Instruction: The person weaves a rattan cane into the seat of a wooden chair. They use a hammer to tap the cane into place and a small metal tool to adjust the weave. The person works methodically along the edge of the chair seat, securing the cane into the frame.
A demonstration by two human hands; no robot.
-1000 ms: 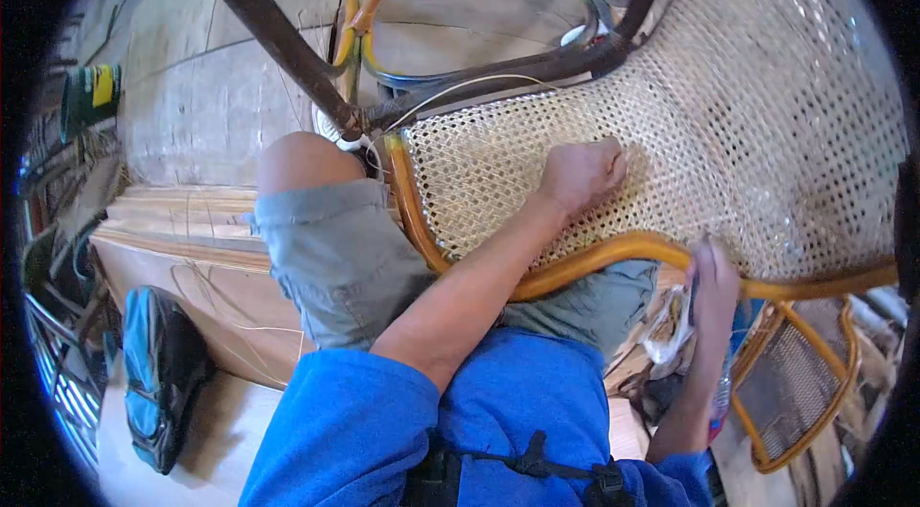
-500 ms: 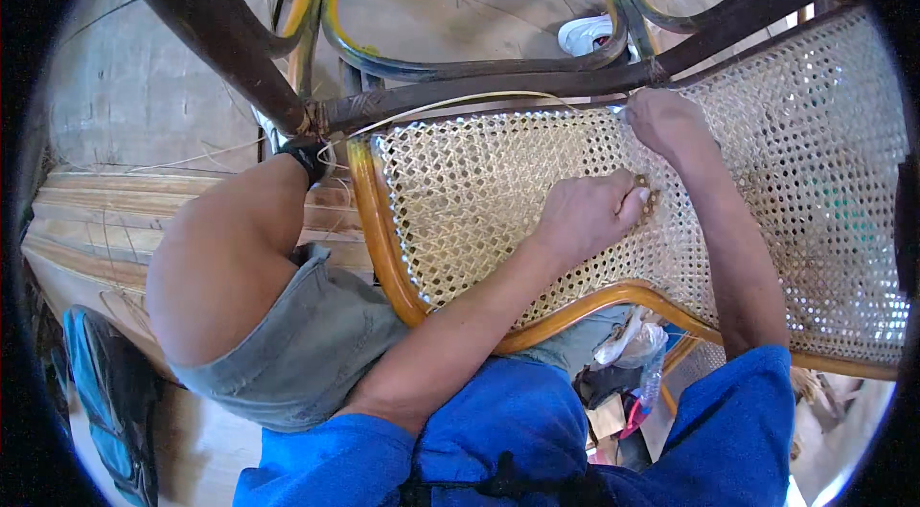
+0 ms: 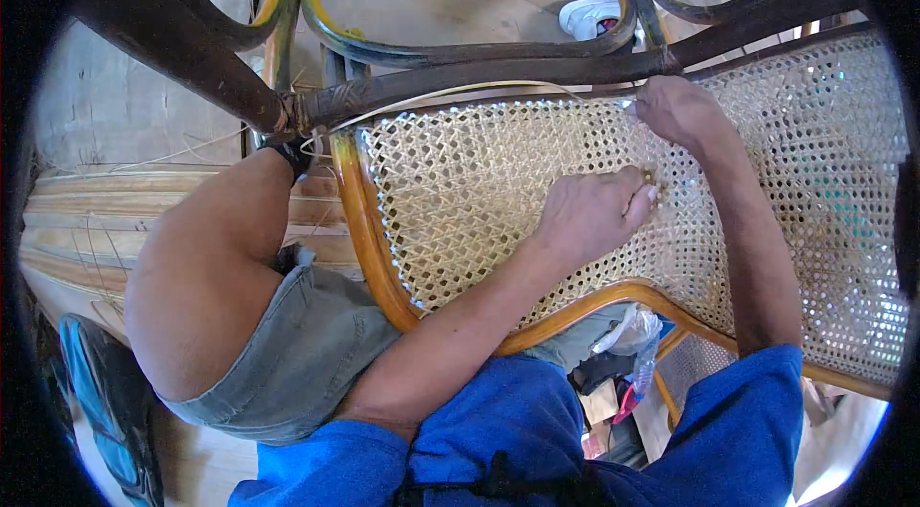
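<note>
A woven cane panel (image 3: 479,167) lies across my lap, set in a curved orange-brown rattan frame (image 3: 369,263). My left hand (image 3: 594,215) rests on the middle of the weave, closed in a fist with the thumb on top; anything inside it is hidden. At the far edge of the panel, my right hand (image 3: 682,109) has its fingers curled down against the border by a dark rail (image 3: 479,76). What those fingertips grip cannot be made out. A thin pale cane strip (image 3: 431,100) arcs along that far edge, its right end near my right hand.
Dark curved chair parts (image 3: 172,28) rise beyond the panel. A white shoe (image 3: 586,18) lies on the floor past them. My bent bare leg (image 3: 206,267) is at the left, near a blue and black bag (image 3: 101,411). A clear plastic bottle (image 3: 645,363) sits below the frame.
The view has shifted slightly, so the chair's far parts sit a little differently. Both hands keep nearly the same places on the cane panel, with the right one still at the far edge.
</note>
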